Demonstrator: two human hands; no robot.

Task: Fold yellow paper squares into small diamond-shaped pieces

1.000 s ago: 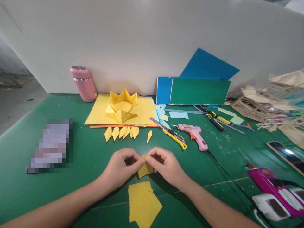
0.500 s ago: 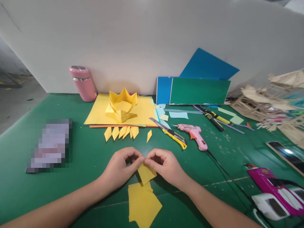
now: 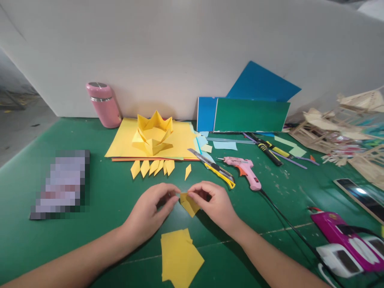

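Between thumb and fingers, my right hand (image 3: pixel 213 200) pinches a small yellow paper piece (image 3: pixel 189 205) above the green table. My left hand (image 3: pixel 156 206) is at the paper's left edge, thumb and fingertips close together; whether it grips the paper is too small to tell. Below the hands lie loose yellow paper squares (image 3: pixel 181 258), overlapping. Beyond them are several small folded yellow diamonds (image 3: pixel 154 167) in a row, with a single diamond (image 3: pixel 188 172) to their right. A folded yellow paper ring with points (image 3: pixel 153 136) rests on yellow sheets (image 3: pixel 183 140).
A utility knife (image 3: pixel 217 170) and a pink glue gun (image 3: pixel 244 170) lie right of centre. Pliers (image 3: pixel 268 152), a phone (image 3: pixel 360 198) and a magenta device (image 3: pixel 339 232) are farther right. A pink bottle (image 3: pixel 105 106) stands at the back left, a blurred item (image 3: pixel 63 182) nearer.
The yellow paper has been raised slightly and moved right with my right hand. My left fingertips have parted a little from my right ones.
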